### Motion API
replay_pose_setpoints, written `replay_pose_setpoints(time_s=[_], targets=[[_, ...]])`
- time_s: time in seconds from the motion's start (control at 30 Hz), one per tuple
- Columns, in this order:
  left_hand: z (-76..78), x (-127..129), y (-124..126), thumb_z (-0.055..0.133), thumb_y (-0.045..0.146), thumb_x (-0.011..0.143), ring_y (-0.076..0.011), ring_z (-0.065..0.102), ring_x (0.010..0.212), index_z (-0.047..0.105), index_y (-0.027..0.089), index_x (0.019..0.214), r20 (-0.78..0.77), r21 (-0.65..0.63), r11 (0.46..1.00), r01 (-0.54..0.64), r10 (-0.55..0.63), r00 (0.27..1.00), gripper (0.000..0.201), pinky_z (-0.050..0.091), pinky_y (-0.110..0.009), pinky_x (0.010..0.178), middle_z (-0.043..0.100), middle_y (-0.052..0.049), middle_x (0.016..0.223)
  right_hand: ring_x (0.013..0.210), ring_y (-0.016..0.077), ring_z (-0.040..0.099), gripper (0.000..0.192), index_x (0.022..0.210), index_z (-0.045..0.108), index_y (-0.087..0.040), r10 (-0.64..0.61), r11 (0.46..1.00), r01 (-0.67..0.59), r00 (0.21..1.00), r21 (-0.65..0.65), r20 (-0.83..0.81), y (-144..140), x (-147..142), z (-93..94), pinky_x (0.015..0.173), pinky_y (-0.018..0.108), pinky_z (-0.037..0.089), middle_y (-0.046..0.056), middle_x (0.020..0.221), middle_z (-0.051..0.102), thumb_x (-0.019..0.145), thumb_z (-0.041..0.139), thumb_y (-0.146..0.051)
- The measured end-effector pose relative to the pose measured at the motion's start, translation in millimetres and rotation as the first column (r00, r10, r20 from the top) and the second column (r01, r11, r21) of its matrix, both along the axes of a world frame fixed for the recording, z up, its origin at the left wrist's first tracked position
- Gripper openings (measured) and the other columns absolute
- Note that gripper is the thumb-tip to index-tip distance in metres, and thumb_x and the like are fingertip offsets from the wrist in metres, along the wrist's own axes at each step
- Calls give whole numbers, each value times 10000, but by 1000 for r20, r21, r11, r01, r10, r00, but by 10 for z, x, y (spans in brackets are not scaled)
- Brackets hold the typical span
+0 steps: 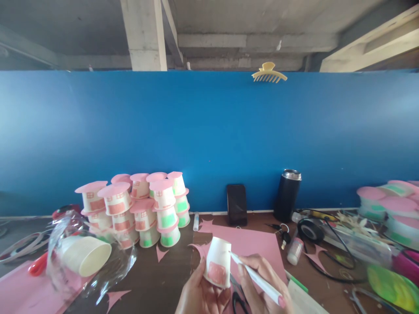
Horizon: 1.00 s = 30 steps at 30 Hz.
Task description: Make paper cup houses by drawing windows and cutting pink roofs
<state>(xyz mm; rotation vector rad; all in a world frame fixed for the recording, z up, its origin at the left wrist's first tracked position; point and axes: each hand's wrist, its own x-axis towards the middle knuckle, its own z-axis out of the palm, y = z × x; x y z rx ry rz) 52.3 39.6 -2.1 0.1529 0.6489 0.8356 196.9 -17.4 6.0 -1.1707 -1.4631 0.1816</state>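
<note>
My left hand (204, 292) is wrapped round a white paper cup (221, 248), which is upside down and slightly tilted. A pink-red rectangle is coloured on the lower part of the cup. A white marker with a pink end (262, 279) sits in the grip of my right hand (258, 272), its tip at or close to the cup's right side. Under my hands lie a sheet of pink paper (255, 240) and dark-handled scissors (238, 301), partly hidden.
Stacked cups with pink paper tops (124, 209) stand at left, beside plastic-wrapped cups (87, 255). A phone (237, 205) and a black flask (287, 196) are against the blue partition (209, 131). Keys (284, 235), a glue bottle (295, 251), cables and more cups (393, 205) lie rightward.
</note>
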Motion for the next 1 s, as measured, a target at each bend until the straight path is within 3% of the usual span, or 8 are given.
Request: replay_pose_setpoints(time_s=[0.5,1.0], targets=[[-37,3,-1,642,346,832,-221,688,681,571,60,1114,-3,4,1000,1,-1,1000,408,524,-319,627,729,-106,760,673,162,636,116,981,632,-221,-13,999,13,1000,43,-7,8,-34,-16,666,223,514,32,772,637,903,556,-259],[-11,22,-18,659,333,817,-219,678,683,566,84,1114,-30,26,999,-20,21,999,399,516,-319,629,723,-104,781,684,161,651,114,1002,600,-219,-33,999,28,992,43,120,-20,13,42,651,228,515,25,780,638,910,532,-221]])
